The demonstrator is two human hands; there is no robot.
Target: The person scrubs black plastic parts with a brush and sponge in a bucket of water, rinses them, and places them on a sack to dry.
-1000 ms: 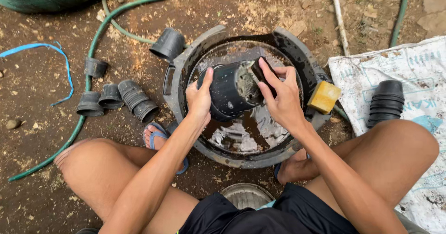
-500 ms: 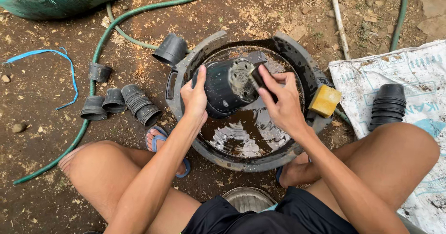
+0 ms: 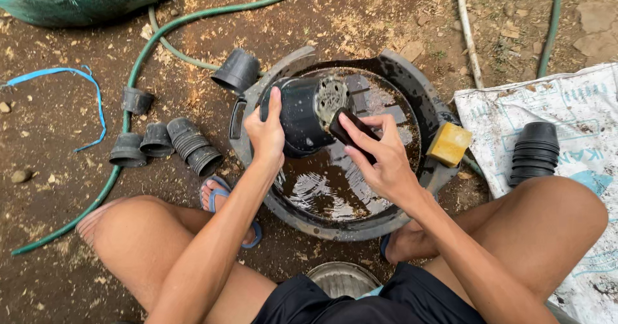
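Observation:
I squat over a round dark basin (image 3: 412,89) holding muddy water. My left hand (image 3: 265,129) grips a black plastic plant pot (image 3: 297,115), lying on its side above the water, its perforated bottom turned to the right. My right hand (image 3: 380,153) is shut on a dark scrubbing pad (image 3: 347,129) pressed against the pot's lower right edge near the bottom. A yellow sponge block (image 3: 449,144) rests on the basin's right rim, just right of my right hand.
Several loose black pots (image 3: 187,145) lie on the dirt at left, one more (image 3: 237,72) by the basin's far rim. A stack of black pots (image 3: 533,151) sits on a white sack (image 3: 566,111) at right. A green hose (image 3: 138,73) curves across the ground. A metal bowl (image 3: 341,277) sits between my legs.
The pot has been turned in my left hand, so its perforated bottom now shows. My right hand with the pad has slid down from the pot's side to the bottom edge.

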